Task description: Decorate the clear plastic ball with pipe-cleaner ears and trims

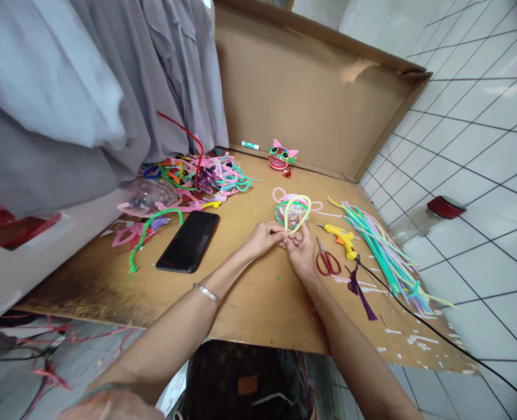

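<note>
1. Head view: left hand point(265, 238) and right hand point(301, 248) pinching the two ends of a yellow pipe cleaner point(297, 210), fingertips closed on it, its loop arching just above both hands.
2. Lying just right of the right hand: scissors point(327, 261) and glue gun point(342, 238).
3. Resting well left of the left hand: phone point(189, 241).

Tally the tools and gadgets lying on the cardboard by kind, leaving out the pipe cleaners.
Phone: 1
Glue gun: 1
Scissors: 1
Marker: 1
Finished pink figure: 1
Total: 5
Both hands, left hand and right hand, pinch a yellow pipe cleaner.
</note>
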### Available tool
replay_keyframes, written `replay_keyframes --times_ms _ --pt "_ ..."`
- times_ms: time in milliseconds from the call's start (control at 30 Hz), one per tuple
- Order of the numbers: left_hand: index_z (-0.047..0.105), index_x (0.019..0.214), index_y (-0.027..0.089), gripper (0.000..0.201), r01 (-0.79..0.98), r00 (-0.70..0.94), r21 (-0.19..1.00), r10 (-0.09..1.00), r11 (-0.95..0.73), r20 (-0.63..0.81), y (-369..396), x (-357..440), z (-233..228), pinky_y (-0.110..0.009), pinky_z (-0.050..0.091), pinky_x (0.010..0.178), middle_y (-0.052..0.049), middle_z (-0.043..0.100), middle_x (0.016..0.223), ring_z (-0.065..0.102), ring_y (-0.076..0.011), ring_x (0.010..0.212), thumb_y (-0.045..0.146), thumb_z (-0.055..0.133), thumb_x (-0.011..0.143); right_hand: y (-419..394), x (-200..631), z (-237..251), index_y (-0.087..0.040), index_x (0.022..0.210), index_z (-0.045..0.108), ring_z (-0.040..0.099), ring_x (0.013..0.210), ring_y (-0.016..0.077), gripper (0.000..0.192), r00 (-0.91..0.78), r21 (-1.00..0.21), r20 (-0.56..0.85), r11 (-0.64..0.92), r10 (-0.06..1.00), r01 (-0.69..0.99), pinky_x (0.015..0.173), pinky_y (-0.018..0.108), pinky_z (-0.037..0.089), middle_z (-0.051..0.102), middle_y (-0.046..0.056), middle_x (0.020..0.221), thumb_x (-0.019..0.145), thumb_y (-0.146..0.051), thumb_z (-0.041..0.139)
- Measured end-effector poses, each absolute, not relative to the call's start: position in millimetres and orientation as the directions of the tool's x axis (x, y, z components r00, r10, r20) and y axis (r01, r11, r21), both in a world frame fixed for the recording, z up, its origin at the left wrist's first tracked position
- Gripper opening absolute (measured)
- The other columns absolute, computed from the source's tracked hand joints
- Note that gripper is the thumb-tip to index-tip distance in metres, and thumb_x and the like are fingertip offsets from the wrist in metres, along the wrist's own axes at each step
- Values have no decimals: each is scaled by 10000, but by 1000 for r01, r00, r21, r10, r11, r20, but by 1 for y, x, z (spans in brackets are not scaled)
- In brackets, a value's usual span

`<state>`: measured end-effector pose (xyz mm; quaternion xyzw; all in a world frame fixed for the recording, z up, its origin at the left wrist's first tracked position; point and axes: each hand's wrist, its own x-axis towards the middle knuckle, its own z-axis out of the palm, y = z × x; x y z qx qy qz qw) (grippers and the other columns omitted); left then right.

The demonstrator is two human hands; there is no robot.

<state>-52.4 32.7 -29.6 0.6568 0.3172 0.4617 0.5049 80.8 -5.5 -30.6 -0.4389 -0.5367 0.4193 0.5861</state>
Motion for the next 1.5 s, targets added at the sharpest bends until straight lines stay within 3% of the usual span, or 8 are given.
replay_keyframes --times_ms 300,433,600,733,900,1067,1200,1500 --pt "680 616 157 293 187 270 889 892 -417 362 29 -57 -20 -212 370 597 8 587 603 505 -114 601 355 586 810 -5 80 -32 -225 1437 319 649 622 140 819 43 -975 216 218 975 -37 664 291 548 690 -40 720 688 -263 648" --pt "655 620 151 317 237 249 916 931 -325 266 36 -66 -20 -209 303 528 40 503 495 423 -96 510 388 558 807 -2 86 -33 -192 1397 389 611 581 133 735 174 -977 215 210 961 45 606 273 514 677 -27 720 730 -355 651" --pt "631 568 148 300 283 338 915 922 -289 187 43 -85 -18 -217 250 501 48 460 468 341 -78 471 369 587 765 5 103 -26 -187 1273 537 574 659 123 551 388 -916 402 359 829 182 636 252 484 640 4 823 776 -401 635" --pt "636 552 150 294 241 467 931 874 -273 136 40 -92 -14 -211 264 491 34 506 488 379 -80 481 386 637 727 9 114 -21 -195 1157 630 619 860 169 408 376 -854 517 434 769 285 787 295 500 666 76 1036 796 -383 628" --pt "652 563 145 290 194 486 958 869 -209 91 41 -93 -14 -200 275 475 24 542 496 404 -71 473 405 688 688 10 117 -20 -188 925 695 640 832 188 239 360 -858 511 438 781 268 814 334 503 713 67 928 792 -373 623" --pt "644 738 149 245 -49 337 997 939 -60 73 52 -97 -16 -186 361 489 15 638 573 482 -68 470 315 760 599 11 117 -19 -183 839 670 591 687 149 208 425 -882 470 423 773 207 693 289 500 681 24 765 723 -357 670" --pt "583 680 147 248 -173 175 981 978 -86 117 58 -95 -20 -173 365 481 11 643 576 484 -52 458 275 777 596 10 116 -19 -174 829 678 504 541 110 233 396 -913 406 378 823 151 544 249 446 616 -18 634 705 -371 675" --pt "636 708 118 161 -282 58 958 995 -57 77 67 -77 -29 -191 387 506 19 629 554 495 -54 460 211 745 637 13 117 -18 -148 891 711 560 565 119 372 393 -915 400 383 828 125 553 267 488 689 23 715 638 -417 749"
